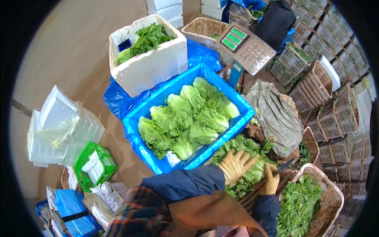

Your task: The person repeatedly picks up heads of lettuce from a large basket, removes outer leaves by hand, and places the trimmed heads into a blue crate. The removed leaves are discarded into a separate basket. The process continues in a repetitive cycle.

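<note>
My left hand (236,167), in a tan glove, lies palm down with spread fingers on a green lettuce head (255,171). Beside that head's right end is my gloved right hand (270,180), closed around a knife whose dark blade (286,164) points up and to the right. More leafy lettuce (241,143) lies just beyond my left hand. A crate lined with blue plastic (189,163) stands ahead and to the left, with several lettuce heads (192,118) laid in rows inside. The knife's handle is mostly hidden by my fingers.
A digital scale display (245,47) rises behind the lined crate. Left of it, a white foam box (151,74) holds greens. At right, a plastic crate (333,204) contains loose leaves (299,207). A grey plastic sheet (274,115) lies beyond my hands. A person (274,25) is at the back.
</note>
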Demonstrator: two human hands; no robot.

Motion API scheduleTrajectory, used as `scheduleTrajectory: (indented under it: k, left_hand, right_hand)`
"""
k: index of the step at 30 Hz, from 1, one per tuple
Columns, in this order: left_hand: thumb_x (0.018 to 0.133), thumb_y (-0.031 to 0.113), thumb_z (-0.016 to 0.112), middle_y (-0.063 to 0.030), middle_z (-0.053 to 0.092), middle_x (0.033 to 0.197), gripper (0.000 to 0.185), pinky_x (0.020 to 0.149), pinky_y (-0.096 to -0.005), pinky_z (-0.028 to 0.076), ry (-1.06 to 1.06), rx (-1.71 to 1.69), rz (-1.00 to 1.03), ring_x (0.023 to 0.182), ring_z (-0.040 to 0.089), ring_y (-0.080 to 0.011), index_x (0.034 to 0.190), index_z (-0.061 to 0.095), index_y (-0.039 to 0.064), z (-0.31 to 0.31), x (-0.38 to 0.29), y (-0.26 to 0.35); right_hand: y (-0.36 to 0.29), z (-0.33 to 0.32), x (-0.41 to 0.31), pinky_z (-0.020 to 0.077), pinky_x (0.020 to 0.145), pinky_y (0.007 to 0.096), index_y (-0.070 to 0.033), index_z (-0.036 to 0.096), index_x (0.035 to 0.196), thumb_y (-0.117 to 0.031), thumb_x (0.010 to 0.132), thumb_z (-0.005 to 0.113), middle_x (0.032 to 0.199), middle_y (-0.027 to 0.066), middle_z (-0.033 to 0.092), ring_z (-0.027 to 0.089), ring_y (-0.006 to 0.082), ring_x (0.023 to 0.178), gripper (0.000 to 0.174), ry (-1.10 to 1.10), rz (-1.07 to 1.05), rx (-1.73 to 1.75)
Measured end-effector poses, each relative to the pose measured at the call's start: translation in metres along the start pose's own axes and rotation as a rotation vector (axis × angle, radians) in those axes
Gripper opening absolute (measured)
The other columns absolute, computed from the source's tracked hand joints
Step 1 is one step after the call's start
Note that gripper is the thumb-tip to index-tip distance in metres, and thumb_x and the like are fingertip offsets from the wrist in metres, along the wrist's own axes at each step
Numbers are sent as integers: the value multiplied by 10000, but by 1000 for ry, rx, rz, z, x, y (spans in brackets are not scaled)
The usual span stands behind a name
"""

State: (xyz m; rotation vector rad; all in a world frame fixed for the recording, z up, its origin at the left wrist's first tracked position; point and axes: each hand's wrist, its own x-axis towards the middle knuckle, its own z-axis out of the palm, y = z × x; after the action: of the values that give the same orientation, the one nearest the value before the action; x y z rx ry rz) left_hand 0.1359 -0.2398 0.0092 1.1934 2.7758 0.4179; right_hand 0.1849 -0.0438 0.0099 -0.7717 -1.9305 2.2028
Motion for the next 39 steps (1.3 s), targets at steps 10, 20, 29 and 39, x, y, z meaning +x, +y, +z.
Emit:
scheduleTrajectory:
  k: [10,20,29,39]
  left_hand:
    - [602,188,833,-164,610,1182,900,925,-463,496,115,-44,-279,1098,581,-364,1410,461,49,-80,-111,-133]
    - [659,262,830,-153,564,1280,929,928,-510,465,-524,171,55,1191,534,-339,1444,382,51,32,-68,-242]
    - [865,219,556,-204,641,1165,523,934,-526,471,-232,170,-148,1093,608,-367,1357,540,43,158,-140,-304]
    - [742,152,782,-230,541,1377,839,1049,-455,434,-322,-59,518,1242,522,-419,1480,407,20,-1,129,-122]
  right_hand:
    - [-25,-66,79,456,639,257,-67,654,1015,-150,863,784,816,-4,641,545,105,644,217,313,-428,-80]
    - [81,-62,17,471,916,288,-29,671,1210,-140,840,789,1119,53,690,615,172,1046,404,330,234,-245]
    - [62,-47,-78,528,604,254,-92,612,1324,-279,951,658,1065,85,717,654,138,798,420,-3,589,92]
    - [-2,-281,-151,536,944,356,-185,619,1314,-132,876,650,1268,142,653,658,296,1116,442,1075,130,-932]
